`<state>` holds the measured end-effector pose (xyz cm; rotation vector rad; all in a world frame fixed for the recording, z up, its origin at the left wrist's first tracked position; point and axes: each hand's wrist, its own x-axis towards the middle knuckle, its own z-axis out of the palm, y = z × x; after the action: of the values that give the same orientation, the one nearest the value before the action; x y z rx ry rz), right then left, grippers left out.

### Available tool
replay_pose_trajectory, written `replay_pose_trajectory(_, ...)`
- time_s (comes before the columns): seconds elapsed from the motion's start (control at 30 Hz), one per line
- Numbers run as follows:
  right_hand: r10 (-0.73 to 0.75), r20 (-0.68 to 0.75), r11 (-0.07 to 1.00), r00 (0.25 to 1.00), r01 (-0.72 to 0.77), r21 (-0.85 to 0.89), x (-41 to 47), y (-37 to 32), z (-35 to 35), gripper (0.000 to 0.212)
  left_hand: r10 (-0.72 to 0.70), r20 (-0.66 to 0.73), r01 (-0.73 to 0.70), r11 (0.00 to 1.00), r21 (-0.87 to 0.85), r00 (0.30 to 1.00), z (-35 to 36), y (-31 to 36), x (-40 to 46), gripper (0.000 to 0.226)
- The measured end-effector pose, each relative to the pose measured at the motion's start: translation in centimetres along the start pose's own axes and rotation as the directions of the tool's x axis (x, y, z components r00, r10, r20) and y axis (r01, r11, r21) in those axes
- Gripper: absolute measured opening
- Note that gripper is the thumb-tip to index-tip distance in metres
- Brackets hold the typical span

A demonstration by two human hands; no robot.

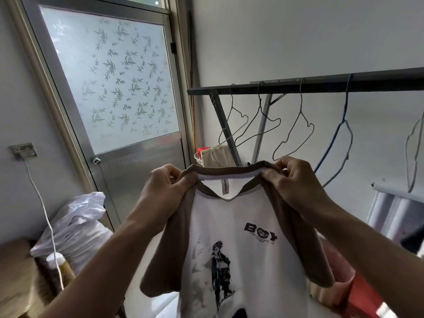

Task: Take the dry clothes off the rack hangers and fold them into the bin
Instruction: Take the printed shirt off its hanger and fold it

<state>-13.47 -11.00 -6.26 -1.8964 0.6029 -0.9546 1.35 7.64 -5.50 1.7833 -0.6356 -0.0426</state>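
I hold a white T-shirt (238,244) with brown sleeves, a brown collar and a black printed figure up in front of me, off any hanger. My left hand (165,193) pinches its left shoulder at the collar. At the other shoulder my right hand (296,180) grips the collar too. Behind the shirt runs the dark rack bar (298,84) with several bare wire hangers (293,131) and a blue hanger (339,138). A red bin (360,297) shows low at the right, mostly hidden by the shirt and my right arm.
A frosted door (110,88) stands at the left. Below it lie a white plastic bag (73,226) and a hanging white cord (43,210). A beige cloth (218,157) sits in a basket behind the shirt.
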Motion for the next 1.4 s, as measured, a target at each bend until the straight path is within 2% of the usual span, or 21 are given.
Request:
replay_pose_trajectory(0.07,-0.04,-0.021,0.997,0.999,0.038,-0.067,-0.3,-0.4,0.8,0.02,0.032,-0.022,-0.03,0.998,0.055,0.999,1.1,-0.2,-0.4,0.024)
replay_pose_trajectory(0.23,-0.074,0.041,0.991,0.996,0.078,-0.11,-1.4,-1.2,3.0,0.022,0.049,0.039,-0.047,0.997,-0.063,0.998,3.8,0.2,-1.7,0.027)
replay_pose_trajectory(0.37,-0.076,0.05,0.995,0.996,0.079,-0.063,-1.6,-1.6,4.2,0.029,0.036,0.076,-0.021,0.982,-0.186,0.997,5.4,0.5,-2.2,0.034)
replay_pose_trajectory(0.6,-0.016,0.099,0.991,0.995,0.003,0.132,-2.2,-1.9,4.8,0.039,0.059,0.084,-0.027,0.941,-0.336,0.995,6.8,0.6,-2.7,0.037)
replay_pose_trajectory(0.77,-0.02,0.191,0.994,0.981,0.0,0.107,-2.8,-2.2,4.5,0.049,0.006,0.253,0.109,0.893,-0.437,0.968,6.3,1.7,-3.8,0.055)
replay_pose_trajectory(0.83,-0.058,0.229,0.997,0.972,0.043,0.068,-3.1,-2.2,4.3,0.04,-0.005,0.302,0.155,0.867,-0.474,0.953,5.9,2.0,-4.1,0.064)
replay_pose_trajectory(0.93,-0.1,0.264,0.995,0.959,0.09,0.051,-2.9,-1.8,4.1,0.01,-0.028,0.344,0.199,0.859,-0.472,0.939,5.1,2.3,-4.1,0.064)
replay_pose_trajectory(0.97,-0.098,0.267,0.994,0.959,0.083,0.067,-2.7,-1.7,3.9,0.002,-0.007,0.315,0.156,0.879,-0.451,0.949,4.8,2.0,-3.7,0.058)
replay_pose_trajectory(1.03,-0.1,0.279,0.994,0.955,0.082,0.072,-2.2,-1.9,3.5,0.009,0.163,0.177,-0.113,0.958,-0.262,0.971,4.2,1.1,-2.2,0.039)
replay_pose_trajectory(1.07,-0.103,0.306,0.994,0.946,0.084,0.075,-2.0,-2.2,3.2,0.01,0.296,0.132,-0.284,0.953,-0.1,0.946,3.7,0.7,-1.2,0.037)
replay_pose_trajectory(1.1,-0.106,0.343,0.992,0.933,0.078,0.094,-1.8,-2.5,3.0,0.007,0.407,0.164,-0.418,0.908,0.04,0.899,3.1,0.6,-0.3,0.042)
replay_pose_trajectory(1.13,-0.118,0.379,0.99,0.918,0.077,0.12,-1.6,-2.8,2.8,0.004,0.46,0.246,-0.495,0.862,0.106,0.853,2.7,0.8,0.4,0.049)
replay_pose_trajectory(1.17,-0.134,0.399,0.985,0.907,0.077,0.155,-1.5,-3.1,2.7,0.004,0.464,0.326,-0.527,0.839,0.137,0.824,2.5,1.0,1.2,0.05)
replay_pose_trajectory(1.23,-0.173,0.4,0.972,0.9,0.089,0.218,-1.1,-3.6,2.5,0.011,0.449,0.402,-0.549,0.818,0.175,0.798,2.3,1.7,2.2,0.042)
replay_pose_trajectory(1.33,-0.179,0.354,0.953,0.918,0.072,0.296,-0.8,-3.9,2.0,0.02,0.431,0.42,-0.484,0.874,0.024,0.798,2.5,2.7,2.7,0.023)
replay_pose_trajectory(1.4,-0.178,0.324,0.951,0.929,0.077,0.3,-0.7,-3.7,1.8,0.022,0.443,0.397,-0.487,0.873,0.011,0.804,2.7,3.2,2.8,0.039)
